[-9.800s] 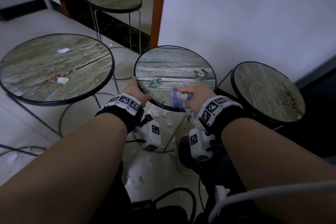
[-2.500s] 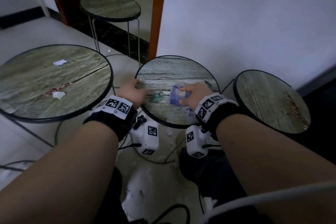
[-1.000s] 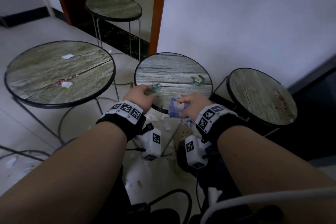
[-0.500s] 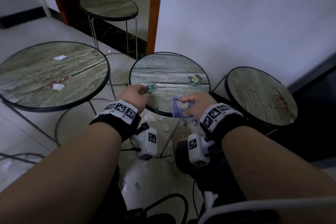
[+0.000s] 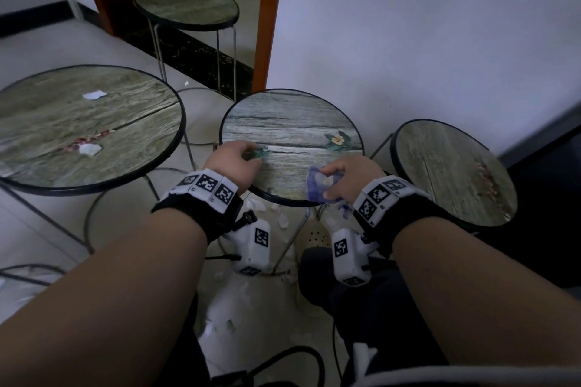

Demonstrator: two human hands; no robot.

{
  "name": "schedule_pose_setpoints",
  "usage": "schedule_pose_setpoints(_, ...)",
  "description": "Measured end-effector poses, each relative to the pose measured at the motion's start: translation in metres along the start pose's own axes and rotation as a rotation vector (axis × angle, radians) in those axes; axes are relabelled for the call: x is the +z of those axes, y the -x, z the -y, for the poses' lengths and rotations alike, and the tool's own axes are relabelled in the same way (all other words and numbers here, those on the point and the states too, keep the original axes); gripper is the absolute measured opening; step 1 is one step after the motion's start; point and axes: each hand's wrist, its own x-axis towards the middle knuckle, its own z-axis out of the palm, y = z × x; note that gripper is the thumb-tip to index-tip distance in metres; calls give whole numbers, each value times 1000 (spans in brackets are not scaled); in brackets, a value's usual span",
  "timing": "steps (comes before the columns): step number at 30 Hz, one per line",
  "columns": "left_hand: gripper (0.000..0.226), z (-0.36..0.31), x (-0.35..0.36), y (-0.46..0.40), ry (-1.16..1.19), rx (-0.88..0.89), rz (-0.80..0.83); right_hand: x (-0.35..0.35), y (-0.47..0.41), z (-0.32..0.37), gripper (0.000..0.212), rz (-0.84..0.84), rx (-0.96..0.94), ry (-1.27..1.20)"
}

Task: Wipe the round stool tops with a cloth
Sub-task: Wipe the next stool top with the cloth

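Note:
A round stool top [image 5: 289, 122] with a grey wood print and a small flower stands in the middle in front of me. My right hand [image 5: 349, 176] grips a bunched blue-and-white cloth [image 5: 317, 184] at the stool's near right edge. My left hand [image 5: 234, 163] holds the stool's near left rim, its fingers curled over the edge. A larger round top [image 5: 63, 122] at the left carries white paper scraps [image 5: 91, 149]. Another round top [image 5: 452, 166] stands at the right, with reddish specks near its right side.
A fourth stool [image 5: 185, 6] stands farther back by an orange door frame [image 5: 267, 16]. A white wall runs behind the middle and right stools. White scraps [image 5: 283, 220] litter the floor under the middle stool. Cables [image 5: 301, 358] lie on the floor near my legs.
The right hand and cloth drew back from the middle of the stool top to its near right edge. The left hand kept its hold on the rim.

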Motion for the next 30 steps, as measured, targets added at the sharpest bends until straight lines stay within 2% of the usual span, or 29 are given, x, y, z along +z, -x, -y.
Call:
schedule_pose_setpoints(12,36,0,-12,-24,229,-75,-3,-3,-17,13,46,-11,33,-33)
schedule_pose_setpoints(21,38,-3,-26,-37,290,-76,-23,-16,-39,27,42,4,56,-20)
schedule_pose_setpoints(30,41,-3,-33,-48,349,-88,-25,-19,-63,32,29,9,33,36)
